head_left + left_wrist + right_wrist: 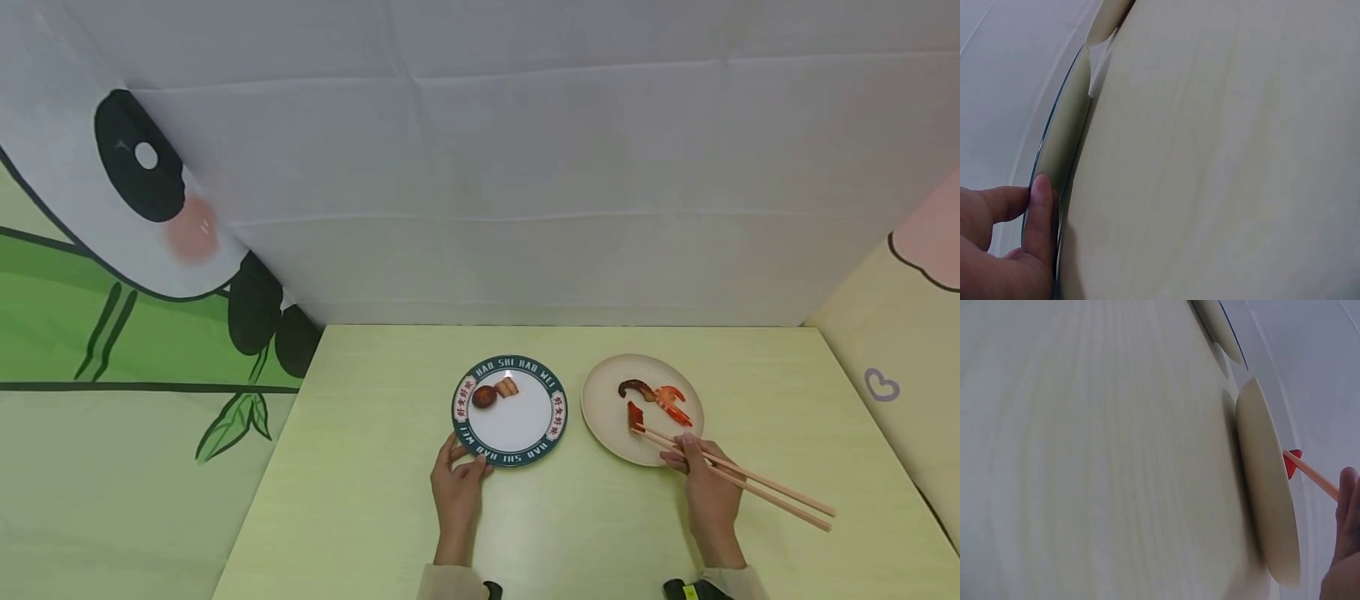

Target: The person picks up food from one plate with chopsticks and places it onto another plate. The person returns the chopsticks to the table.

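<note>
My left hand (457, 492) holds the near-left rim of a white plate (517, 429) with a green lettered border; in the left wrist view its thumb and fingers (1038, 219) pinch the edge. A brown round piece like a mushroom cap (483, 397) and a tan striped chunk (507, 387) lie on it. Wooden chopsticks (783, 489) are gripped in my right hand (712, 492). Their tips meet a red piece of food (635, 414) over the beige plate (603, 417); the right wrist view shows this piece above the rim. A shrimp (672, 404) and a dark curled tentacle (636, 387) lie there.
Both plates stand side by side, a small gap apart, on a pale wood-grain table (360, 467). A plain whitish sheet (525, 167) rises behind the table. Printed cartoon panels stand at the left (90, 467) and the right (862, 333).
</note>
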Motion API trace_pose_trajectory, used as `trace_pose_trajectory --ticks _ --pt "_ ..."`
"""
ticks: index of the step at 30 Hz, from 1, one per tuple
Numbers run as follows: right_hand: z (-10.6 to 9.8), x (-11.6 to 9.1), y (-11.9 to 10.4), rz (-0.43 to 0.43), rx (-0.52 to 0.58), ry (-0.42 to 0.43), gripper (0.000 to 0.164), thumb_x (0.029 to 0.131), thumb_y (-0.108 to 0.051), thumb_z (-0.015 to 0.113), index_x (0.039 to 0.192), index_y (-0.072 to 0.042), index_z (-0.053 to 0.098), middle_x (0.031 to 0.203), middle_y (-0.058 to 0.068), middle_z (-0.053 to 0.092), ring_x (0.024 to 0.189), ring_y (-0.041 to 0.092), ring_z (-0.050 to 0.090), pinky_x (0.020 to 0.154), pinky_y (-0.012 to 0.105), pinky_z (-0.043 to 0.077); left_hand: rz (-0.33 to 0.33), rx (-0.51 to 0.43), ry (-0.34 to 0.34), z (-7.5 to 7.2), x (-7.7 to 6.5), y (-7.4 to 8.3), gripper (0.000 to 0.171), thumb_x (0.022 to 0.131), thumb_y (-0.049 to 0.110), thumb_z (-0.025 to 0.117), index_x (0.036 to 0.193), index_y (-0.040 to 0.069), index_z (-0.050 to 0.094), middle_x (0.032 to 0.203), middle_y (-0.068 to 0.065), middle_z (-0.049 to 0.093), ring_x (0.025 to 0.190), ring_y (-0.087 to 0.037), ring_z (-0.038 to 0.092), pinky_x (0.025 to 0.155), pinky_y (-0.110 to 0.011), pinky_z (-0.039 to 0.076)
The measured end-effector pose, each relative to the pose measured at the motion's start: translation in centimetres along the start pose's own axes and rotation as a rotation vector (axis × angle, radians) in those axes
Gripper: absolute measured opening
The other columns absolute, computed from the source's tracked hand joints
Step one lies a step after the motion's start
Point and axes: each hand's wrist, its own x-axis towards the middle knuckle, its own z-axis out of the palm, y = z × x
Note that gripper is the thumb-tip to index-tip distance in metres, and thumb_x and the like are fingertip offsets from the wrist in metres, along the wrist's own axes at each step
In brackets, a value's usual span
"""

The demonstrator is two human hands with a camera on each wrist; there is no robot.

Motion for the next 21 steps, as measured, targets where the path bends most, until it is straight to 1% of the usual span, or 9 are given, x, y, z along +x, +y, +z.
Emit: trace_pose_trajectory --ticks 3,5,9,12,15,17,21 --pt "-0.04 0.01 0.05 -0.006 0.003 0.000 0.033 0.104 -0.007 0.065 0.111 0.025 0.064 0.081 -0.005 0.076 0.063 0.005 0.074 0.066 0.017 0.067 0.006 0.005 -0.001 0.01 0.04 -0.09 0.069 0.090 -0.015 0.069 0.154 -0.003 0.047 0.118 -0.022 0.059 0.079 -0.014 0.068 0.074 -0.028 0.071" --pt "-0.07 0.02 0.07 -0.010 0.017 -0.004 0.031 0.104 -0.006 0.065 0.110 0.025 0.065 0.081 -0.004 0.076 0.063 0.005 0.074 0.065 0.017 0.067 0.009 0.005 -0.001 0.01 0.06 -0.10 0.069 0.090 -0.015 0.070 0.154 -0.003 0.047 0.118 -0.022 0.059 0.078 -0.014 0.068 0.073 -0.028 0.071" --pt "-0.19 0.08 0.09 -0.016 0.052 -0.011 0.022 0.104 -0.003 0.065 0.103 0.018 0.071 0.082 -0.003 0.077 0.062 0.006 0.074 0.065 0.018 0.067 0.013 -0.003 -0.002 0.00 0.06 -0.08 0.069 0.090 -0.015 0.071 0.154 -0.003 0.047 0.119 -0.022 0.059 0.078 -0.014 0.068 0.073 -0.028 0.071" --pt "-0.27 0.08 0.07 -0.008 0.068 -0.008 0.019 0.103 -0.002 0.065 0.101 0.015 0.073 0.082 -0.002 0.077 0.062 0.007 0.074 0.064 0.018 0.067 0.018 -0.006 -0.005 -0.01 0.00 -0.07 0.069 0.090 -0.014 0.071 0.154 -0.003 0.047 0.119 -0.022 0.059 0.078 -0.014 0.068 0.072 -0.029 0.071" --pt "-0.34 0.11 0.15 0.004 0.067 -0.007 0.020 0.103 -0.002 0.065 0.103 0.017 0.071 0.082 -0.002 0.077 0.063 0.007 0.075 0.064 0.018 0.067 0.020 -0.005 -0.005 0.04 -0.02 -0.17 0.069 0.090 -0.014 0.071 0.154 -0.003 0.047 0.119 -0.022 0.059 0.078 -0.014 0.068 0.072 -0.029 0.071" --pt "-0.38 0.12 0.20 0.009 0.049 -0.002 0.023 0.104 -0.003 0.064 0.106 0.020 0.069 0.082 -0.003 0.077 0.063 0.007 0.075 0.064 0.017 0.067 0.022 -0.001 -0.006 0.07 -0.03 -0.16 0.069 0.090 -0.014 0.071 0.154 -0.003 0.047 0.120 -0.022 0.059 0.079 -0.015 0.068 0.073 -0.029 0.071" --pt "-0.47 0.22 0.39 0.014 -0.001 0.003 0.028 0.105 -0.004 0.063 0.113 0.023 0.064 0.083 -0.007 0.077 0.063 0.005 0.074 0.064 0.016 0.067 0.004 0.005 0.000 0.17 0.08 -0.28 0.069 0.091 -0.014 0.070 0.155 -0.002 0.047 0.120 -0.021 0.059 0.080 -0.015 0.068 0.075 -0.028 0.071"
